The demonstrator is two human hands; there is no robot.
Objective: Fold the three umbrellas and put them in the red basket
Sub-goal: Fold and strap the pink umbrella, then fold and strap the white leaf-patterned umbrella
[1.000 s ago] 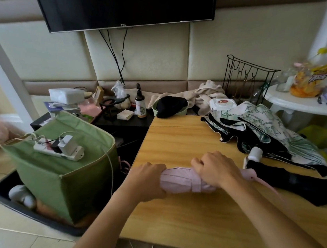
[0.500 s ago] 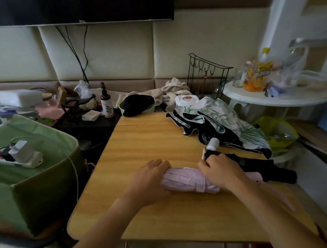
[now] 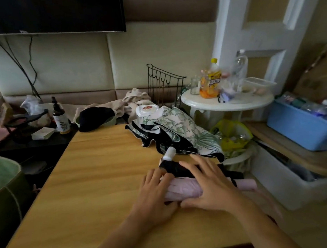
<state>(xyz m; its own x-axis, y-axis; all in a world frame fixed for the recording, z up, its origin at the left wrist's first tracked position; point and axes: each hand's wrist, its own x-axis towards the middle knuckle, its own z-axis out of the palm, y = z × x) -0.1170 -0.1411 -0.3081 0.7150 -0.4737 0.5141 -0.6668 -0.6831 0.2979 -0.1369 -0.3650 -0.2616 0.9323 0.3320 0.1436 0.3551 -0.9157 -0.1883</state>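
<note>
A rolled pink umbrella lies across the wooden table near its right edge. My left hand grips its left end, thumb on the near side. My right hand lies spread over its middle, straight fingers reaching onto the black folded umbrella, which lies touching just behind. That umbrella's white handle points away from me. Further back an umbrella with green leaf print lies loose and unfolded. I cannot see the red basket.
A small white round table with bottles stands at the back right, with a yellow bag below it. A blue bin sits on a shelf at right. A green fabric bin stands left. Clothes and a bottle crowd the table's back edge.
The view has swung right. Both hands slid the pink umbrella rightward against the black one. My right hand has flattened, its fingers spreading onto the black umbrella.
</note>
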